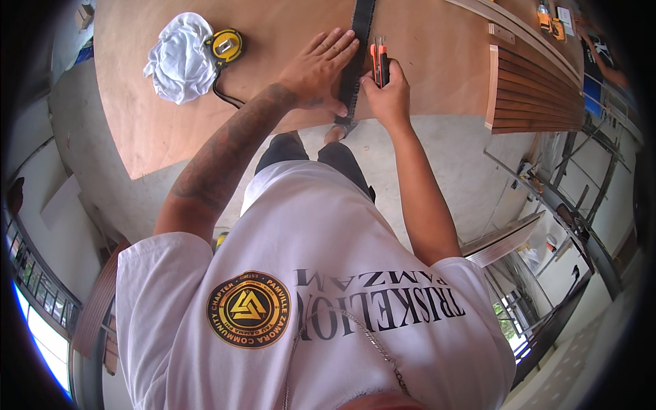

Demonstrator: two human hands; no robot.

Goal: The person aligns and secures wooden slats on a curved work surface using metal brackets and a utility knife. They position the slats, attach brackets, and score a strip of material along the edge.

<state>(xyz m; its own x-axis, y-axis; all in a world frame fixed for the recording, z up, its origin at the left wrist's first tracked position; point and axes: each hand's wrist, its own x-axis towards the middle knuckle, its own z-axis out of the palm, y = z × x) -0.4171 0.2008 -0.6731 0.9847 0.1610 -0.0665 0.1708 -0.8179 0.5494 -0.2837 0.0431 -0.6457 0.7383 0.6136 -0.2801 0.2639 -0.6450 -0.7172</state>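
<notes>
My left hand (pixel 321 68) lies flat on a large brown wood panel (pixel 287 31), fingers stretched out. Its fingertips and thumb reach the left edge of a long dark strip (pixel 357 51), which has fine marks along its right side like a ruler. Just right of the strip, my right hand (pixel 389 96) is closed around an orange-and-black hand tool (pixel 383 67). Thin metal tips stick out of the tool's far end; its exact kind is unclear. Left of my hands, a yellow-and-black tape measure (pixel 227 45) rests against a crumpled white cloth (pixel 181 59), with a dark strap trailing from the tape.
Grooved brown slats (pixel 529 92) are stacked at the panel's right side, beside long curved-looking strips (pixel 523 27). An orange power tool (pixel 549 22) stands at the far right, where another person's arm (pixel 608 58) shows. Metal framing (pixel 567 205) stands at the right.
</notes>
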